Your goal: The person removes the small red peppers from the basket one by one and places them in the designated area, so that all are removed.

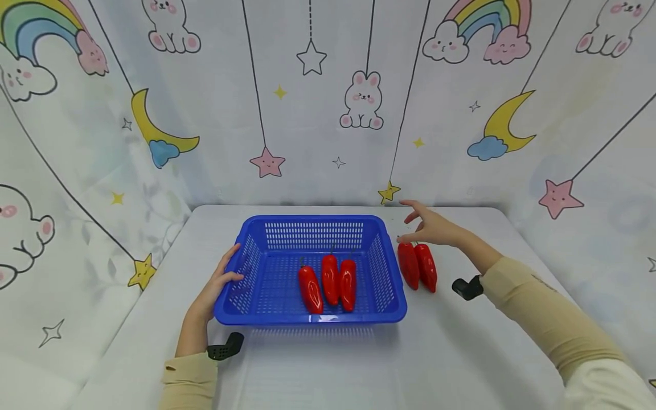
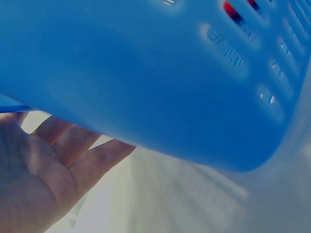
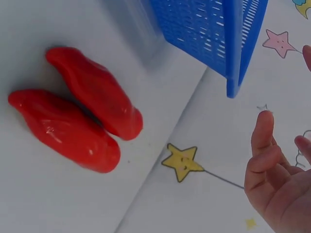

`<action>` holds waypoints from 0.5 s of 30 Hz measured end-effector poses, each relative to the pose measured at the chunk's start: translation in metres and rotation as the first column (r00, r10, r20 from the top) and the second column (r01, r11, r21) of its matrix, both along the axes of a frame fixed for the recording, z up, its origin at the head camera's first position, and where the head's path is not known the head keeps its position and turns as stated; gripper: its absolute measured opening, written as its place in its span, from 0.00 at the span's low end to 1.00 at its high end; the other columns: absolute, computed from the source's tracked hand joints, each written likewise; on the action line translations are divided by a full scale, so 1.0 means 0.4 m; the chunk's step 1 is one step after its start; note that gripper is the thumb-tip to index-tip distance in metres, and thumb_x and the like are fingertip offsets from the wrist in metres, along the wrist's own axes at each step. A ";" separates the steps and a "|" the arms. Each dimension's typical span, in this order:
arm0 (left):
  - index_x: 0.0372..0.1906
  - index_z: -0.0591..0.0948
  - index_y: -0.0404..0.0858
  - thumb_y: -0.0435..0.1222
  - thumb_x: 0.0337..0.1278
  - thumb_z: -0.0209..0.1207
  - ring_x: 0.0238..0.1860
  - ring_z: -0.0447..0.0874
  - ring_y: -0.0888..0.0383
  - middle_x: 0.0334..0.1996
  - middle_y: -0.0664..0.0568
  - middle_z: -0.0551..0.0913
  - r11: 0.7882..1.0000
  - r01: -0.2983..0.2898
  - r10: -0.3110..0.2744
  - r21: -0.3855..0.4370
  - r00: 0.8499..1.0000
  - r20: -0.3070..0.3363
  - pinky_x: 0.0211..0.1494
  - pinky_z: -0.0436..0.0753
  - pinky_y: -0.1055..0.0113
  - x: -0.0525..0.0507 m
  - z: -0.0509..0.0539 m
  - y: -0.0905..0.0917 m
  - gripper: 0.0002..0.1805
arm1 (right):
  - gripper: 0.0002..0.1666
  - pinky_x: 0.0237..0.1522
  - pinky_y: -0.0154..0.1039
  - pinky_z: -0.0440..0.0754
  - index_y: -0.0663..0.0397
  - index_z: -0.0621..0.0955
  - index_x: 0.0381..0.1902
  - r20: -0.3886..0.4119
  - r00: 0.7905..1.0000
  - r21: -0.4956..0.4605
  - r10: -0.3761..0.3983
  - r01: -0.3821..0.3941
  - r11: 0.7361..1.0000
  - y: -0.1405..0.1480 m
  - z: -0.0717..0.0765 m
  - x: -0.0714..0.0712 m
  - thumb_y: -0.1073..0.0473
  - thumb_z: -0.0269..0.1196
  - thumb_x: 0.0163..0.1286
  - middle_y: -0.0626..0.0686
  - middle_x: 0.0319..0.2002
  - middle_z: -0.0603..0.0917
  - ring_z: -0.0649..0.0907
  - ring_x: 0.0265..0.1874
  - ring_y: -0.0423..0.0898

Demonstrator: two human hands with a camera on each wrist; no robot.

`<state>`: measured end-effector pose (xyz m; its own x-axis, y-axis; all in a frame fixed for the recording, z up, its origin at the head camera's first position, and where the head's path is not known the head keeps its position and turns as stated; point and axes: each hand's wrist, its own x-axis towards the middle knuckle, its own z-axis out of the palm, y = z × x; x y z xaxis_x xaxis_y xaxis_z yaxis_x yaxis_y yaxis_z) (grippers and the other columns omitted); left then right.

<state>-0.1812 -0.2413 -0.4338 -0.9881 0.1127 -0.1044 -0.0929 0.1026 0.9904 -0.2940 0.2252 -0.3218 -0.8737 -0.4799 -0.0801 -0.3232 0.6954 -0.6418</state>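
Note:
A blue plastic basket (image 1: 319,320) sits on the white table with three red peppers inside: one nearer the left (image 1: 310,290), one in the middle (image 1: 330,279) and one at the right (image 1: 348,285). My left hand (image 1: 211,289) grips the basket's left rim, its thumb over the edge; the left wrist view shows the palm against the basket's outer wall (image 2: 146,97). To the right of the basket, two more red peppers (image 1: 408,266) (image 3: 97,92) lie side by side on the table. Just above their stem ends is my right hand (image 1: 434,228), fingers spread apart and holding nothing.
The white table (image 1: 318,370) ends at a patterned cloth backdrop (image 1: 215,114) behind and at both sides. A dark wrist device (image 1: 467,288) sits on the right wrist, and another device (image 1: 226,347) on the left.

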 end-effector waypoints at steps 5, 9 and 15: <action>0.71 0.43 0.58 0.36 0.56 0.44 0.68 0.36 0.36 0.72 0.48 0.32 1.000 -0.003 0.003 -0.003 1.000 0.007 0.59 0.52 0.34 0.001 -0.001 0.000 0.40 | 0.55 0.34 0.41 0.80 0.47 0.49 0.70 -0.005 0.999 -0.001 0.035 -0.035 0.999 -0.041 0.020 0.001 0.50 0.68 0.53 0.65 0.55 0.70 0.79 0.39 0.54; 0.71 0.42 0.58 0.36 0.56 0.44 0.68 0.37 0.36 0.72 0.47 0.32 1.000 -0.001 0.001 0.002 1.000 0.011 0.59 0.53 0.35 0.001 -0.001 0.000 0.40 | 0.55 0.33 0.41 0.80 0.47 0.49 0.70 -0.021 0.999 0.012 0.045 -0.044 0.999 -0.074 0.037 0.002 0.50 0.69 0.52 0.65 0.55 0.69 0.79 0.39 0.54; 0.71 0.42 0.59 0.36 0.56 0.43 0.68 0.37 0.36 0.72 0.48 0.32 1.000 -0.002 0.002 0.001 1.000 0.017 0.59 0.54 0.35 -0.001 0.000 0.000 0.39 | 0.55 0.35 0.42 0.80 0.45 0.50 0.70 -0.041 0.997 0.000 0.070 -0.070 0.998 -0.112 0.048 0.004 0.50 0.69 0.51 0.64 0.55 0.70 0.79 0.37 0.53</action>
<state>-0.1818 -0.2412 -0.4338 -0.9864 0.1111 -0.1213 -0.1102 0.1014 0.9887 -0.2925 0.1805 -0.3026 -0.8403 -0.5403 -0.0441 -0.3973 0.6691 -0.6280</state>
